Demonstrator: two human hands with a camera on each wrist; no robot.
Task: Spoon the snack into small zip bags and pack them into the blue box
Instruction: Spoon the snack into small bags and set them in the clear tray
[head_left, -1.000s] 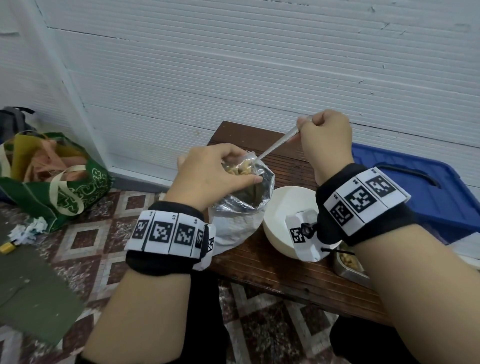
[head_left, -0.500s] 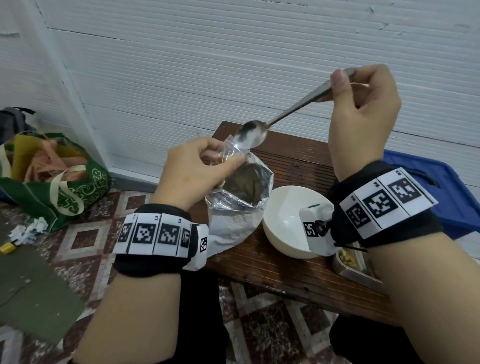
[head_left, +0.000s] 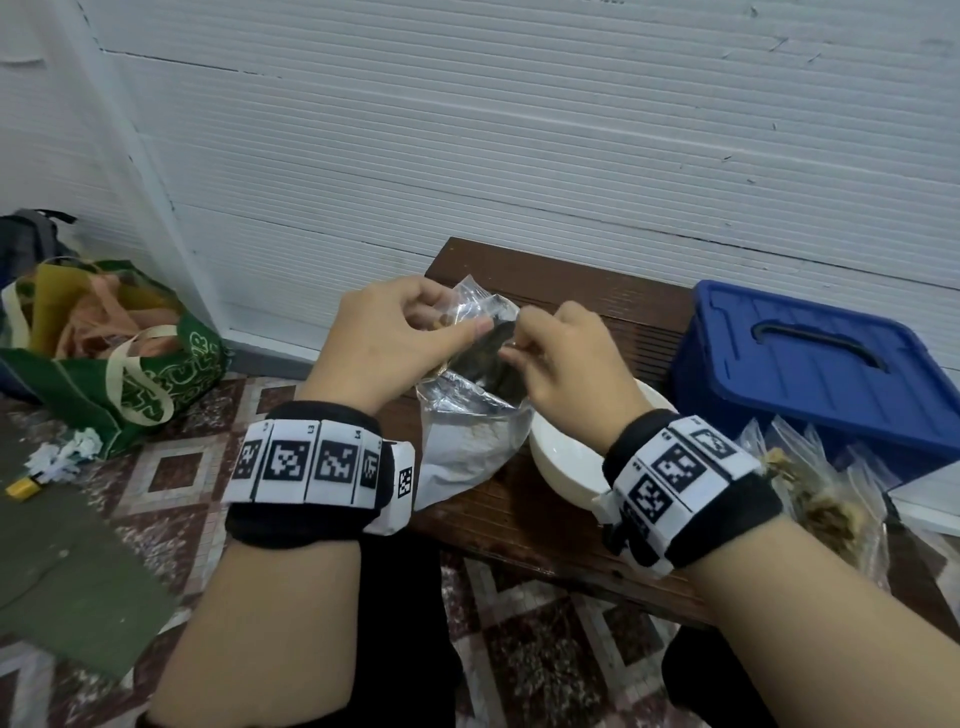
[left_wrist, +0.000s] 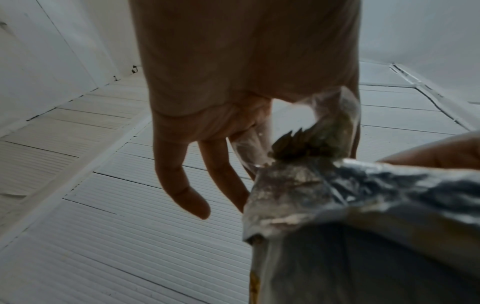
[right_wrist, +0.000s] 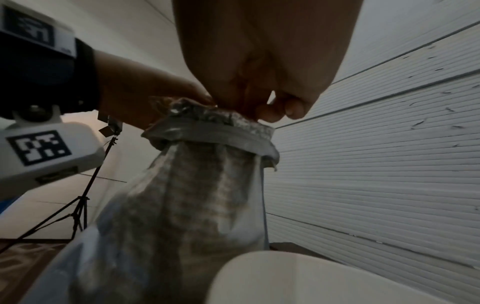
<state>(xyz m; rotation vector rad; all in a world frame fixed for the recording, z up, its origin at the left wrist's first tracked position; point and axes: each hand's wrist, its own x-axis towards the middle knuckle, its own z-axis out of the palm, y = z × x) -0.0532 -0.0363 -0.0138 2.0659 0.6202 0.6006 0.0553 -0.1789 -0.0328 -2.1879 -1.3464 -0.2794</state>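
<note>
The left hand (head_left: 387, 338) sits left of the foil pouch (head_left: 467, 441) and just above its mouth, thumb and forefinger pinching a small clear zip bag (head_left: 475, 304) with a bit of snack (left_wrist: 298, 147) in its lower end; in the left wrist view the other fingers (left_wrist: 182, 185) hang loose and hold nothing. The bag stands roughly upright over the pouch's rolled rim, its open top edge running left to right between the two hands. Right of the pouch, the right hand (head_left: 569, 364) pinches at the mouth of the bags with curled fingers, though I cannot tell whether it grips the zip bag's edge or the pouch rim. No spoon shows in either hand. Judging by this, the next move is sealing the bag, so the pinch must run along that top edge. Further right of the pouch come the white bowl (head_left: 558, 457), filled bags (head_left: 815, 483), and the lidded blue box (head_left: 810, 364) on the table (head_left: 545, 530), nearer the right hand.
</note>
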